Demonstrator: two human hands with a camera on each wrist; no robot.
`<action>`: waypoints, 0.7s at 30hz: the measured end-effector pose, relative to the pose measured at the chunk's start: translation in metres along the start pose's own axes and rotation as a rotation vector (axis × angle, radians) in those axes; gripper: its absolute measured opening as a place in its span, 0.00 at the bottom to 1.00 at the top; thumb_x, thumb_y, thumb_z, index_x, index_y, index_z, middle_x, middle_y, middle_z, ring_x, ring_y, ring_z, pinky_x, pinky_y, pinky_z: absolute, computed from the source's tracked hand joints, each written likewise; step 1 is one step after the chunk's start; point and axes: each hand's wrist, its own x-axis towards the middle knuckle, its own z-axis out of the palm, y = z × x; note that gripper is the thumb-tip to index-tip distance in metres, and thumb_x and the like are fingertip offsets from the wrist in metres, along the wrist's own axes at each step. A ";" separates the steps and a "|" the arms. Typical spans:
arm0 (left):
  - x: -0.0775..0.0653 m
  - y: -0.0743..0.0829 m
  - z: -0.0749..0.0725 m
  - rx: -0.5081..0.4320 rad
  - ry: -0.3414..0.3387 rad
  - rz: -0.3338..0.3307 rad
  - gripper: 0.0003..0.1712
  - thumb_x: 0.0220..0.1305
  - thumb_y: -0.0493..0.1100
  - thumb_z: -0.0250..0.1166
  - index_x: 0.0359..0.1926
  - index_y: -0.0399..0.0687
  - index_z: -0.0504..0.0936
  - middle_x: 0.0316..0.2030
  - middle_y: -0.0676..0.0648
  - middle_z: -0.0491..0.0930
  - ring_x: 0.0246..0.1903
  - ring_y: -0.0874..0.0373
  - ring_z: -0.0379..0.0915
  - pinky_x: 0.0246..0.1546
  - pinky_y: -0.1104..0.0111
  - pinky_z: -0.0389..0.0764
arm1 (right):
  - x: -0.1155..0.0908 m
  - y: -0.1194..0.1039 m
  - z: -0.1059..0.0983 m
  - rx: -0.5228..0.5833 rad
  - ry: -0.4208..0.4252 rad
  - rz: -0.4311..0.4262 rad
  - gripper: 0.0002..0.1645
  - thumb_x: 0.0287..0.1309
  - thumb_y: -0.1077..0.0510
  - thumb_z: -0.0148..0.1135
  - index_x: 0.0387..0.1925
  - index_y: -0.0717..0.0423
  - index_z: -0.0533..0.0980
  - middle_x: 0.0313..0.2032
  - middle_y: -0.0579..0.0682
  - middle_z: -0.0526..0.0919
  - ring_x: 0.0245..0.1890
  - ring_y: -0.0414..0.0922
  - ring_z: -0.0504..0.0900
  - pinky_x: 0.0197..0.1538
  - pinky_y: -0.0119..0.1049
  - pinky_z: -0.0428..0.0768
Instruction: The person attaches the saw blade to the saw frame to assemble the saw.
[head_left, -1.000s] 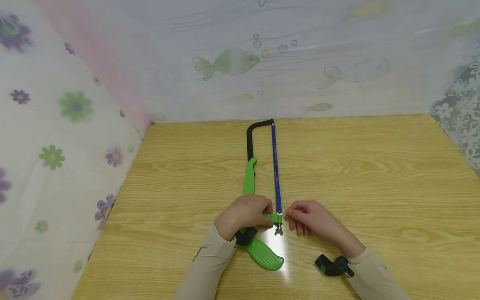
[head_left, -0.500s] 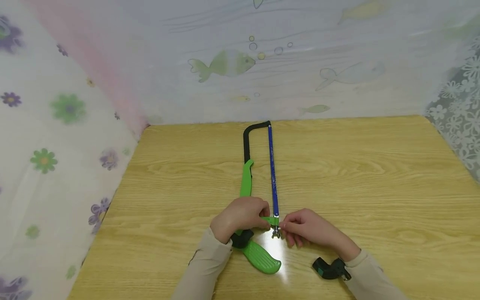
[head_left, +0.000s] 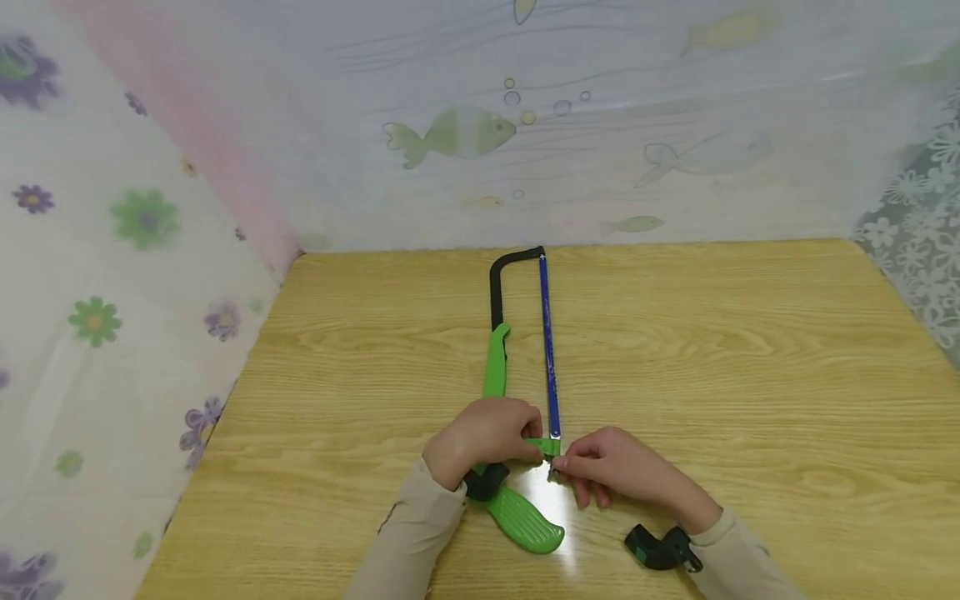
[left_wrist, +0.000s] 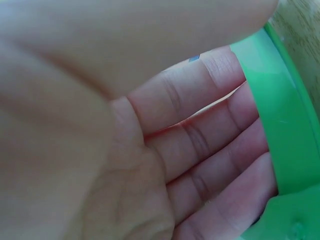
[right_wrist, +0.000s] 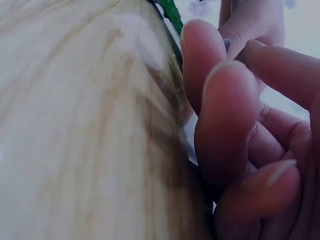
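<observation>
A hacksaw [head_left: 495,362] lies on the table with its black front end pointing away. Its blue blade [head_left: 549,350] runs along the right side, and the ribbed green handle [head_left: 527,521] is nearest the person. My left hand [head_left: 487,429] grips the frame's green lower arm by the blade's near end; in the left wrist view its fingers curl against the green frame [left_wrist: 287,115]. My right hand [head_left: 626,467] pinches the metal wing nut [head_left: 552,475] just below that arm. In the right wrist view the fingertips [right_wrist: 227,100] mostly hide the nut.
The wood-grain table [head_left: 712,350] meets a fish-print curtain [head_left: 465,133] at its back edge. A flower-print sheet [head_left: 97,325] hangs at the left. A black wrist mount [head_left: 660,547] sits at the right cuff, low over the table.
My right hand has moved left and toward the person, from beside the blade's near end onto the wing nut, which it now pinches. My left hand keeps its grip on the hacksaw.
</observation>
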 end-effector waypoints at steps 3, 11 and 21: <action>0.000 0.000 -0.001 0.000 0.000 -0.001 0.08 0.48 0.50 0.67 0.27 0.56 0.76 0.23 0.61 0.70 0.23 0.66 0.65 0.24 0.74 0.67 | 0.001 -0.001 0.000 -0.014 0.020 0.007 0.21 0.57 0.40 0.50 0.22 0.48 0.78 0.14 0.45 0.77 0.10 0.42 0.72 0.17 0.36 0.72; -0.004 -0.001 0.001 -0.016 -0.010 -0.011 0.09 0.48 0.50 0.67 0.26 0.56 0.76 0.21 0.61 0.70 0.22 0.66 0.65 0.23 0.74 0.66 | 0.003 -0.001 0.009 -0.034 0.042 0.041 0.22 0.55 0.37 0.51 0.20 0.47 0.78 0.12 0.45 0.76 0.09 0.41 0.72 0.16 0.37 0.73; 0.000 0.001 0.002 0.011 0.015 0.000 0.10 0.47 0.51 0.67 0.25 0.57 0.75 0.21 0.61 0.70 0.22 0.67 0.64 0.23 0.74 0.66 | 0.001 -0.004 0.008 -0.076 0.085 0.065 0.22 0.52 0.35 0.54 0.20 0.46 0.78 0.12 0.44 0.76 0.09 0.41 0.72 0.16 0.38 0.73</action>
